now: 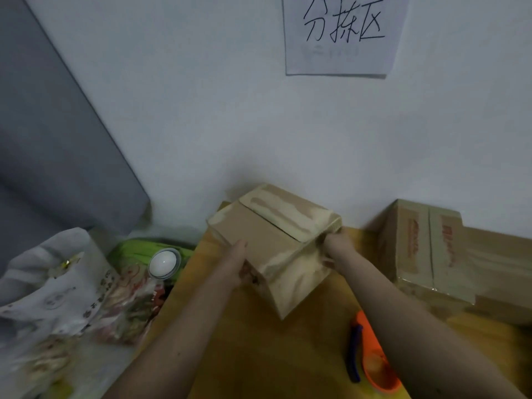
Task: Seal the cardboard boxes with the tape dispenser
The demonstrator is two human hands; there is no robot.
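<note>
Small cardboard box (270,240) tilted above the yellow wooden table (259,355), near the white wall (201,125), top flaps folded down with a dark seam between them and shiny patches of clear tape over the corners. Left hand (237,262) clamped on the box's near-left edge, thumb over the top flap, fingers wrapped under and out of sight. Right hand (338,249) gripping the box's right corner, fingertips blurred and mostly hidden behind the cardboard, so the exact hold hard to read. Orange tape dispenser (371,355) with a dark blue handle lying on the table close to the right forearm, partly covered by that arm, roll not clearly visible. Larger cardboard boxes (426,246) with red print stacked at the right against the wall, cut off by the frame edge, print too smeared to read. At the left, off the table, a white plastic bag (57,283) with crumpled printed packaging, something green (135,249) behind, and a round white object in a clear cup (164,263), possibly a lid or lamp. Paper sign (342,36) with handwritten characters on the wall, top cropped. Grey panel (51,139) leaning at the far left.
</note>
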